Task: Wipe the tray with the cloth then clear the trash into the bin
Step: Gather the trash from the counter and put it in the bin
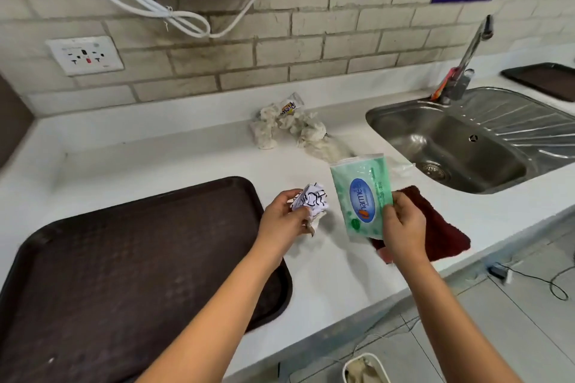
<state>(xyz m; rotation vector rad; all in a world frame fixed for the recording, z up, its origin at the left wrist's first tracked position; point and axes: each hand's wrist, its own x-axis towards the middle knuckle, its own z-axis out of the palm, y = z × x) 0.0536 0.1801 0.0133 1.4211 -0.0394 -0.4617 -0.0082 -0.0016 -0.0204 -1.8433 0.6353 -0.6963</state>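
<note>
At the lower left of the frame a dark brown tray (124, 264) lies flat on the white worktop (336, 261), its near edge running off the bottom of the picture. On the wall at the upper left sits a white socket plate (85, 55), and a looped white cord (161, 9) hangs at the top. Just right of the tray's far corner the left hand (284, 218) is curled round a crumpled white paper with black lines (311, 200), held above the worktop. Farther back, in the middle of the frame, a heap of crumpled tissues (295, 129) with a small wrapper (289, 106) on top rests on the worktop near the wall. To the right of the left hand, apart from it, the right hand (404, 227) pinches the lower edge of a green tissue pack (364, 193), held upright. Behind and under that hand a dark red cloth (441, 227) lies flat near the worktop's front edge. At the right is a steel sink (466, 140) with its tap (466, 62), and a second dark tray (547, 78) at the far right edge. At the bottom, right of centre, the rim of a white bin (367, 367) shows, with crumpled paper inside
</note>
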